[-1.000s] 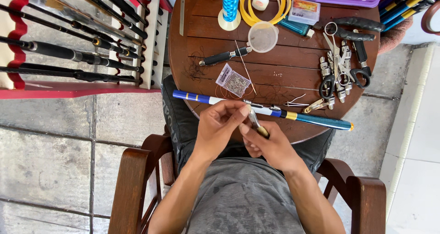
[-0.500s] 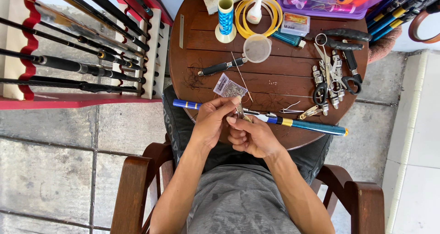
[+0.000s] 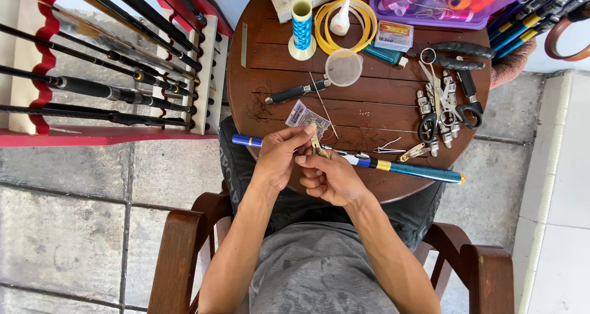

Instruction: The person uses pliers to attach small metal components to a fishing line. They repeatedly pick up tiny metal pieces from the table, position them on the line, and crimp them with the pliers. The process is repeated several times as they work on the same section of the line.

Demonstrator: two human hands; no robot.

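Grey stone-tiled floor [image 3: 74, 215], weathered. Round brown slatted wooden table [image 3: 270, 49] set upon it, in daylight. Dark wooden armchair [image 3: 178, 252] drawn up. Red-and-white rod rack [image 3: 37, 135] placed left. Pale tiled strip [image 3: 565, 185] seen right.

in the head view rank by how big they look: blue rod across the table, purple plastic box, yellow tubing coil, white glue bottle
1. blue rod, longest
2. purple plastic box, partly cut off by the frame
3. yellow tubing coil
4. white glue bottle, smallest

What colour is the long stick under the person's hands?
The rod is shiny blue with a gold band and a paler patterned stretch near the hands; the head view shows it.
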